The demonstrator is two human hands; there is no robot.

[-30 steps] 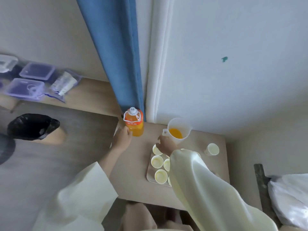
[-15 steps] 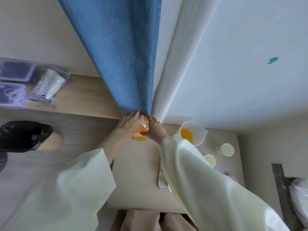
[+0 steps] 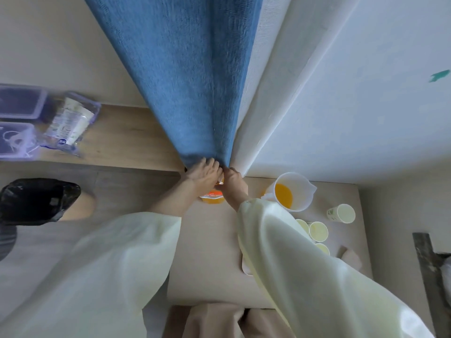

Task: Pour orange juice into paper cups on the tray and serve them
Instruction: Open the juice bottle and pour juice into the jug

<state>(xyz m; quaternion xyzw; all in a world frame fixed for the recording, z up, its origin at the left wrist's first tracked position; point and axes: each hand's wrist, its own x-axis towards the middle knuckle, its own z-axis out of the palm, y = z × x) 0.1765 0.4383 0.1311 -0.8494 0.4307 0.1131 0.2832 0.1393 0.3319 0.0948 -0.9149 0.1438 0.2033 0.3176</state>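
Observation:
An orange juice bottle stands at the table's back edge under the blue curtain; only its lower part shows. My left hand covers its top with the fingers curved over it. My right hand grips the bottle from the right. A clear measuring jug with some orange juice stands to the right. Several paper cups sit on a tray, mostly hidden by my right sleeve. One more paper cup stands apart on the table.
The blue curtain hangs right above the bottle. A black-lined bin stands on the floor to the left. Plastic boxes and a packet lie on a wooden ledge at the left. A dark bar stands at the right.
The view has moved closer to the wall. My right hand left the tray and came to the bottle; my left hand rose from the bottle's side to its top.

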